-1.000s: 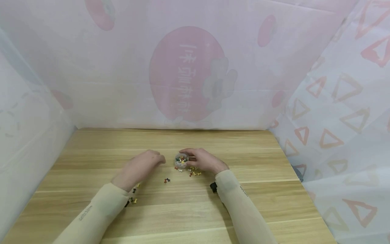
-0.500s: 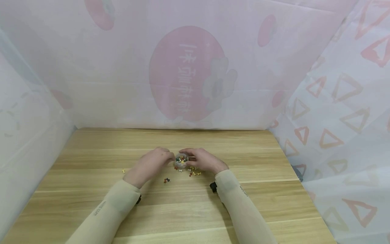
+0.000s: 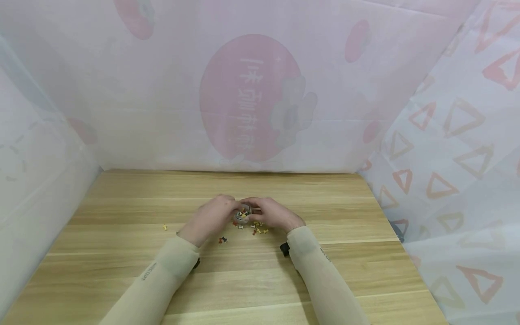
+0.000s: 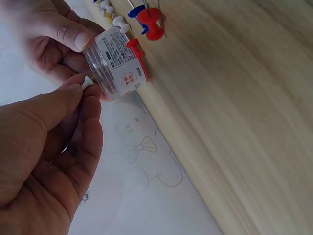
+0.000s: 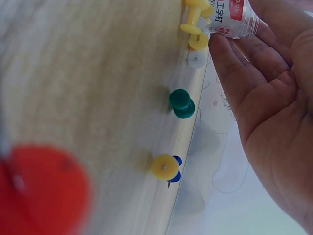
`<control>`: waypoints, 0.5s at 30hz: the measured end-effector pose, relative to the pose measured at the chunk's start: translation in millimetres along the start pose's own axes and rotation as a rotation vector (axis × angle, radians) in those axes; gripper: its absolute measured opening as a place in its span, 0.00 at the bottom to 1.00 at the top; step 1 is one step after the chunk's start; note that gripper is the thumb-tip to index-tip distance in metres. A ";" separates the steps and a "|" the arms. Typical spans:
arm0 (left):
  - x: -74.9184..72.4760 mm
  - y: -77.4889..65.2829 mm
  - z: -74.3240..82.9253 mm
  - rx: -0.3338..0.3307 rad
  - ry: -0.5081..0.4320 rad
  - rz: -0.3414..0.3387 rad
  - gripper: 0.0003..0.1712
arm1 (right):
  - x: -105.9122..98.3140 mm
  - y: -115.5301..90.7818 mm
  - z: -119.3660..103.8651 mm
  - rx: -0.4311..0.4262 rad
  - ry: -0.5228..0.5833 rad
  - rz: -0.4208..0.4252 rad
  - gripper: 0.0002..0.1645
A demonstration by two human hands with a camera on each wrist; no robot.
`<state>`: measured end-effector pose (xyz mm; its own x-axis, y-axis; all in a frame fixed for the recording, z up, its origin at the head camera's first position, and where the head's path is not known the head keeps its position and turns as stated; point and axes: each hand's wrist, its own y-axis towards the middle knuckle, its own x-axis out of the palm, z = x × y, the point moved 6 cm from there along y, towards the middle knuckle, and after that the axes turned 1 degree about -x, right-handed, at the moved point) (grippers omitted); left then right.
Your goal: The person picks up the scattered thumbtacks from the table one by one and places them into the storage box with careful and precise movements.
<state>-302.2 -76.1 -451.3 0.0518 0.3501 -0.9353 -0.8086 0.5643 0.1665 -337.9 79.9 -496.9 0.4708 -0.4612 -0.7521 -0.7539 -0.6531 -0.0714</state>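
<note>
My right hand [image 3: 277,215] holds a small clear round jar [image 4: 117,63] upright on the wooden table, thumb and fingers around its side. Colourful push pins [image 3: 243,212] show inside it, and its side carries a printed label. Between thumb and fingertips, my left hand [image 4: 54,152] pinches a white push pin [image 4: 87,82] right at the jar's rim. From the head view, the left fingers partly cover the jar's opening. A red push pin [image 4: 134,47] lies close against the outside of the jar.
Several yellow, white and red push pins [image 3: 259,231] lie by the right hand. Nearer the front are a red push pin [image 3: 220,240] and a blue one; a lone yellow push pin [image 3: 164,227] sits at left. A green push pin [image 5: 181,104] shows in the right wrist view.
My left hand has moved rightward from the left of the jar to its rim, uncovering the lone yellow push pin. The right hand and the jar have stayed in place.
</note>
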 end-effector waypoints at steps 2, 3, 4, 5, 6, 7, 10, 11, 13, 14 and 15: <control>1.5 1.1 -0.2 -0.008 0.000 -0.004 0.12 | 0.3 0.1 0.0 0.000 0.002 0.000 0.36; 2.0 1.5 -0.3 -0.010 0.003 -0.006 0.12 | 0.5 0.1 -0.1 0.000 0.003 0.000 0.36; 2.0 1.5 -0.4 -0.011 0.004 -0.004 0.12 | 0.6 0.3 -0.3 0.000 0.003 0.001 0.36; 2.1 1.6 -0.7 -0.012 0.003 -0.004 0.12 | 0.6 0.3 -0.3 -0.001 0.005 0.001 0.36; 1.8 1.3 -1.2 -0.014 -0.003 -0.002 0.13 | 0.7 0.5 -0.4 0.000 0.004 0.001 0.36; 1.4 0.9 -1.7 -0.013 -0.006 0.004 0.13 | 0.8 0.5 -0.5 0.000 0.003 0.001 0.36; -0.3 -1.6 -4.4 -0.023 -0.018 0.011 0.12 | 0.7 0.3 -0.4 0.001 -0.003 0.001 0.36; -1.1 -2.8 -5.6 -0.028 -0.019 0.011 0.12 | 0.6 0.2 -0.1 0.001 -0.004 0.000 0.36; -3.5 -5.5 -7.9 -0.035 -0.005 0.013 0.11 | 0.3 0.1 -0.1 -0.001 -0.006 0.001 0.36; -5.2 -7.3 -8.9 -0.038 0.003 0.012 0.10 | 0.1 0.0 0.0 -0.004 -0.008 0.001 0.36; -7.0 -9.1 -9.5 -0.034 0.018 0.013 0.10 | -0.1 0.0 0.4 -0.007 -0.012 0.003 0.36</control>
<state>-300.8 -90.8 -449.3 0.0310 0.3438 -0.9385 -0.8287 0.5339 0.1682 -338.2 80.2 -497.1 0.4628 -0.4557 -0.7604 -0.7521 -0.6559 -0.0647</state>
